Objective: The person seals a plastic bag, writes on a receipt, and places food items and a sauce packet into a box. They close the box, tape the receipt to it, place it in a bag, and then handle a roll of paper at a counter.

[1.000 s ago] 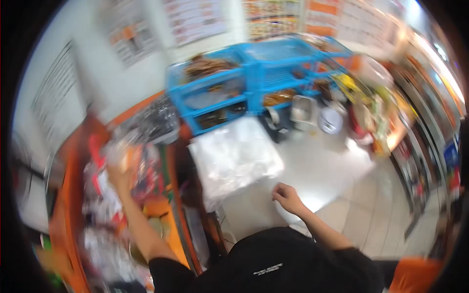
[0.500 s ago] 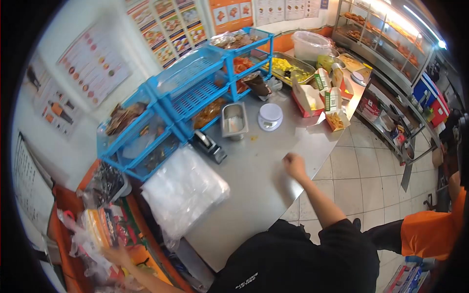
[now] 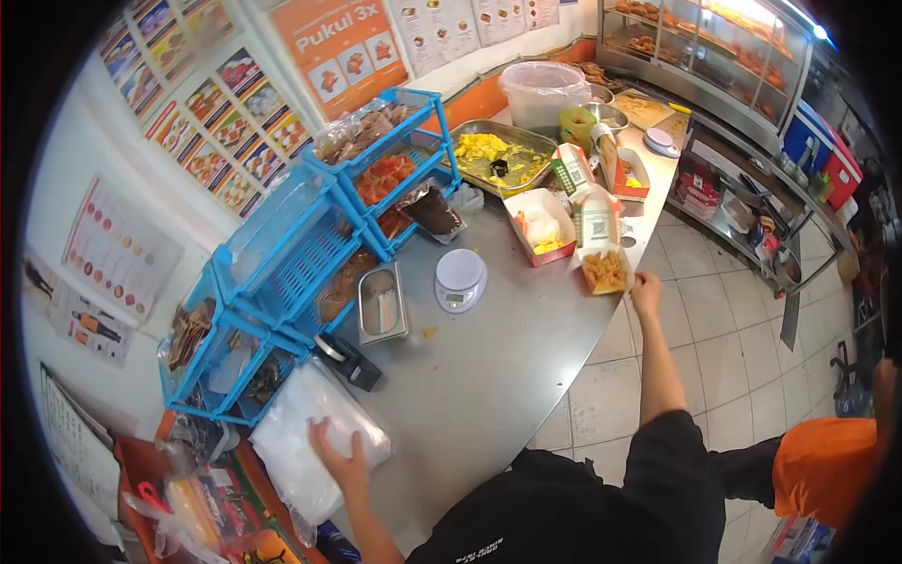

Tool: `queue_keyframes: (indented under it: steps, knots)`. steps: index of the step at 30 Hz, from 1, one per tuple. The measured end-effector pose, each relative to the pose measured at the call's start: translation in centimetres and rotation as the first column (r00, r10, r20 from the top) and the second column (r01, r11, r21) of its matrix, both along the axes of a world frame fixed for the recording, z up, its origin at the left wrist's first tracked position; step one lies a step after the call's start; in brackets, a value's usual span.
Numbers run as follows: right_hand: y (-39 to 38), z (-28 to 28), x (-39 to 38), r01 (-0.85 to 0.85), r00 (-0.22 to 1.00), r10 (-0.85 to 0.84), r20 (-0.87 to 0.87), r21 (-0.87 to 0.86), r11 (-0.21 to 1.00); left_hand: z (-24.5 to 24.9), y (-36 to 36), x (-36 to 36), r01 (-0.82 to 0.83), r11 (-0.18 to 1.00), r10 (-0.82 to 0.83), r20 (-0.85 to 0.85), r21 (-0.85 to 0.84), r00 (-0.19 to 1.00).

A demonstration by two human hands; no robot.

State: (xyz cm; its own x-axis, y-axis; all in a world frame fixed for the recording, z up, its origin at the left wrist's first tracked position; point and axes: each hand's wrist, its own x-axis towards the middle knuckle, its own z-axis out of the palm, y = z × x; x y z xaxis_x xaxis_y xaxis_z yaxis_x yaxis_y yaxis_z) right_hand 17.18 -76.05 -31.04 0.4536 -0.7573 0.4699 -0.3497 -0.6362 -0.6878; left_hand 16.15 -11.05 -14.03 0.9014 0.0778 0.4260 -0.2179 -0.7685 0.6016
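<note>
The left hand (image 3: 340,453) rested with fingers apart on the plastic bags (image 3: 293,414), a clear, wrinkled stack at the counter's (image 3: 470,395) left end. The right hand's (image 3: 645,293) fingers curled beside an open food box (image 3: 594,226); any grip was unclear.

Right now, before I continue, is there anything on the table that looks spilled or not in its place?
Yes, a little: yellowish bits lie loose on the table, beside the metal tub and near the scale. They look odd because they are outside any container.
</note>
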Motion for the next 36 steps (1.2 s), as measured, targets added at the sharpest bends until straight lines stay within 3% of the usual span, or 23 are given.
queue_keyframes:
  steps: [2,4,6,8,9,11,13,14,15,17,18,19,20,22,23,25,26,29,30,32,33,35,36]
  knots:
    - [3.4,0.6,-3.0,-0.046,0.999,0.045,-0.021,-0.007,0.999,-2.0,-2.5,0.8,0.166,0.982,-0.177,-0.131,-0.087,0.976]
    - [8.8,3.7,-5.9,-0.067,0.998,0.067,-0.001,0.03,0.997,-4.6,-5.7,0.5,0.27,0.914,-0.365,-0.322,-0.303,0.874]
    - [13.1,4.7,-8.2,-0.106,0.991,0.124,-0.051,0.261,0.959,-6.8,-8.9,-0.5,0.393,0.86,-0.507,-0.464,-0.325,0.726]
    - [17.9,5.7,-9.3,-0.174,0.981,0.192,-0.019,0.345,0.922,-7.6,-12.3,-1.9,0.289,0.767,-0.616,-0.533,-0.572,0.58]
    - [19.6,5.1,-9.6,-0.231,0.963,0.264,-0.049,0.345,0.91,-8.5,-13.2,-2.2,0.291,0.764,-0.621,-0.535,-0.575,0.573]
    - [23.2,5.5,-9.4,-0.401,0.903,0.429,0.032,0.426,0.811,-10.3,-14.4,-2.4,0.137,0.74,-0.597,-0.55,-0.658,0.584]
    - [24.7,9.2,-8.2,-0.447,0.876,0.477,0.07,0.492,0.747,-9.7,-15.0,-2.1,0.033,0.729,-0.549,-0.555,-0.684,0.624]
    - [23.1,8.4,-6.8,-0.434,0.896,0.433,0.095,0.39,0.813,-9.5,-15.1,-1.8,-0.071,0.71,-0.492,-0.565,-0.701,0.663]
    - [20.8,7.7,-5.2,-0.411,0.912,0.392,0.125,0.286,0.866,-10.9,-14.4,-1.3,-0.078,0.711,-0.485,-0.567,-0.699,0.666]
    - [14.7,7.5,-1.2,-0.238,0.962,0.23,0.148,0.044,0.97,-14.8,-12.1,-0.3,0.183,0.793,-0.448,-0.352,-0.581,0.822]
    - [11.0,7.6,0.3,-0.194,0.979,0.197,-0.05,0.071,0.979,-13.8,-11.9,-0.6,-0.017,0.687,-0.456,-0.449,-0.726,0.769]
    - [7.7,6.8,1.9,-0.143,0.975,0.127,-0.181,-0.081,0.986,-13.5,-11.4,-0.6,-0.047,0.69,-0.429,-0.461,-0.722,0.777]
    - [4.9,6.1,3.8,-0.06,0.924,0.016,-0.381,-0.102,0.993,-13.3,-10.9,-0.4,-0.027,0.726,-0.41,-0.465,-0.687,0.785]
    - [1.7,8.4,5.8,-0.121,0.722,-0.095,-0.686,-0.259,0.958,-12.0,-10.9,-0.1,-0.016,0.742,-0.362,-0.42,-0.671,0.832]
    - [0.0,7.7,6.6,-0.144,0.722,-0.077,-0.688,-0.257,0.956,-12.1,-10.5,-0.1,-0.035,0.742,-0.342,-0.423,-0.669,0.84]
    - [-3.8,5.2,7.5,-0.403,0.665,-0.026,-0.746,-0.388,0.829,-12.8,-9.5,0.6,-0.105,0.716,-0.301,-0.44,-0.69,0.846]
    - [-4.7,4.2,7.6,-0.434,0.71,0.008,-0.704,-0.429,0.792,-13.5,-8.9,1.2,-0.078,0.683,-0.329,-0.401,-0.726,0.855]
    - [-1.5,9.3,6.6,-0.436,0.651,0.006,-0.759,-0.367,0.822,-11.1,-9.2,2.3,-0.099,0.737,-0.259,-0.414,-0.669,0.873]
    - [0.0,10.7,6.1,-0.449,0.645,0.012,-0.764,-0.367,0.814,-10.5,-9.4,2.6,-0.146,0.665,-0.266,-0.415,-0.733,0.87]
    - [3.6,12.5,4.0,-0.347,0.792,0.149,-0.592,-0.236,0.908,-10.3,-9.7,3.0,-0.195,0.626,-0.19,-0.39,-0.755,0.901]
    - [5.5,12.5,2.7,-0.394,0.814,0.194,-0.547,-0.276,0.877,-10.4,-9.5,2.8,-0.231,0.591,-0.114,-0.364,-0.773,0.924]
    - [11.3,13.0,0.3,-0.473,0.826,0.317,-0.466,-0.269,0.839,-11.6,-8.2,1.9,-0.229,0.732,-0.007,-0.344,-0.642,0.939]
    - [15.1,13.3,-0.9,-0.51,0.816,0.386,-0.43,-0.221,0.831,-11.2,-8.6,1.1,-0.145,0.77,0.043,-0.176,-0.622,0.983]
